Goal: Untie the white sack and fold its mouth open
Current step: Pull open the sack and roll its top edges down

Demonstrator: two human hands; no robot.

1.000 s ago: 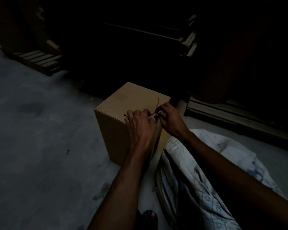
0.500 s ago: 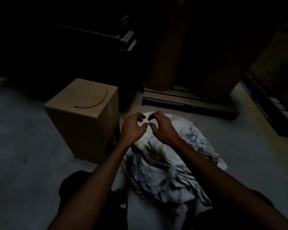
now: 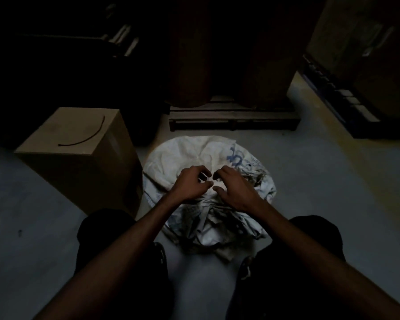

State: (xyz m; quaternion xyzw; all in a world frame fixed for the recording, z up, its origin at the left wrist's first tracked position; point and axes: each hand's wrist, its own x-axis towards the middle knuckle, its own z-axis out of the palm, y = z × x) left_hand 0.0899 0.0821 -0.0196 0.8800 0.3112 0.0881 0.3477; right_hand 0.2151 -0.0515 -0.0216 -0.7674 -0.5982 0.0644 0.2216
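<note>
The white sack (image 3: 189, 153), with blue print on its cloth, stands on the grey floor between my knees. Its top is crumpled and bunched toward me. My left hand (image 3: 191, 184) and my right hand (image 3: 234, 187) hover side by side over the middle of the sack top, fingers curled and spread, fingertips nearly meeting. Neither hand visibly holds anything. A dark tie string (image 3: 88, 137) lies in a curve on top of the cardboard box (image 3: 79, 167) to the left of the sack.
A wooden pallet (image 3: 231, 118) carrying dark brown sacks or rolls stands just behind the sack. Dark shelving with boxes runs along the right (image 3: 346, 88). My knees (image 3: 106, 229) flank the sack. The scene is dim.
One second ago both hands were at the box top with the string. The string now lies on the box, and both hands have moved over the sack top. My view has swung right.
</note>
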